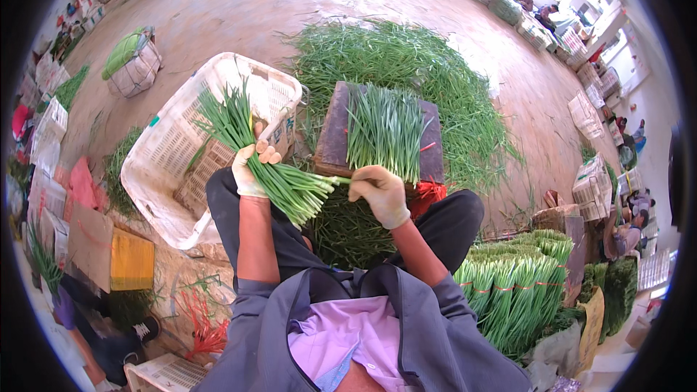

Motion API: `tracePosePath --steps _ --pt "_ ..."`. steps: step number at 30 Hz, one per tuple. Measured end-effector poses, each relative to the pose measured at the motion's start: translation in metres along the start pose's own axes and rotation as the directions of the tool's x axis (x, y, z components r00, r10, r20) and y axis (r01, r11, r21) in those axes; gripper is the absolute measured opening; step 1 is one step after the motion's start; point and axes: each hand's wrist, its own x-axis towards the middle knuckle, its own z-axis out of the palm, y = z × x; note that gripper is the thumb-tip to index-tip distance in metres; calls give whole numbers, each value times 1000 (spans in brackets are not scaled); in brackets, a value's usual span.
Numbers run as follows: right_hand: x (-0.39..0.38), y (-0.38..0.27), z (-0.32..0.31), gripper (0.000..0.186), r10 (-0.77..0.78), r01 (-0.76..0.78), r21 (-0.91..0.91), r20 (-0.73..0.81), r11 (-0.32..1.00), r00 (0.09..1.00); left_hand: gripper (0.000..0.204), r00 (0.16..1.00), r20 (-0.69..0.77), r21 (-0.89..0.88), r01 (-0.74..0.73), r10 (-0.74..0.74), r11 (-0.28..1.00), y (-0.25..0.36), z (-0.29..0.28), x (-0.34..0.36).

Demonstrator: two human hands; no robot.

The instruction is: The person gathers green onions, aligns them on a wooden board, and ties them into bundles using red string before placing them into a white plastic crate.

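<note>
My left hand [250,169], in a pale glove with bare fingertips, is wrapped round a bunch of garlic chives [290,190]. The bunch slants, its green leaves at the upper left and its pale cut ends at the lower right. My right hand [380,192], also gloved, is closed in a pinch on a chive stalk [343,180] at the pale end of the bunch. Just beyond it, a pile of garlic chives [385,131] lies on a dark wooden block [332,134], with a red tie across its right side. Under the left hand stands a white plastic basket [149,167].
Loose green leaves [406,51] are heaped behind the block. Red ties [428,197] hang at its near right corner. Tied chive bundles [515,283] stand at my right. Cardboard [91,247], a yellow box [132,260] and more red ties [207,330] lie at my left.
</note>
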Motion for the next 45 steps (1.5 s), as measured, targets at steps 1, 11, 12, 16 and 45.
tracePosePath --steps 1,11,12,16,45 --pt "-4 2 -5 10 -19 25 72 -86 997 996 58 1000 -1 1 3 -3 1000 1 -3 3" --pt "-5 14 -5 52 76 -39 -323 103 946 992 53 998 58 -18 -2 3 1000 -2 5 4" --pt "-5 7 5 52 111 -52 -362 144 931 983 53 999 45 7 -12 12 1000 -3 3 3" --pt "-1 12 14 28 -11 98 -448 191 889 981 53 999 54 33 -3 1 999 -4 0 7" --pt "33 25 47 27 -201 362 -635 313 683 928 62 996 72 195 32 -47 980 -36 18 4"
